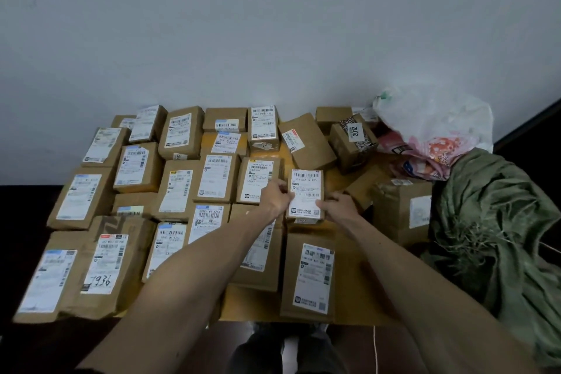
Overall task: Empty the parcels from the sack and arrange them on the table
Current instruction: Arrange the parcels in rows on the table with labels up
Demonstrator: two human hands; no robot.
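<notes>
Left of centre, left hand (277, 199): fingers curling, pinching the small parcel (305, 194) by its left edge.
small parcel: sitting at the middle row's right end, label up, long axis running near-far, barcode pointing far.
right hand (337, 206): fingers gripping its near-right corner.
near parcel (309, 276): risking overlap if the load is landing crooked.

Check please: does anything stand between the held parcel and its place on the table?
Nothing visible does. The left hand and right hand hold the parcel at the row's end, with bare table beside it.
</notes>
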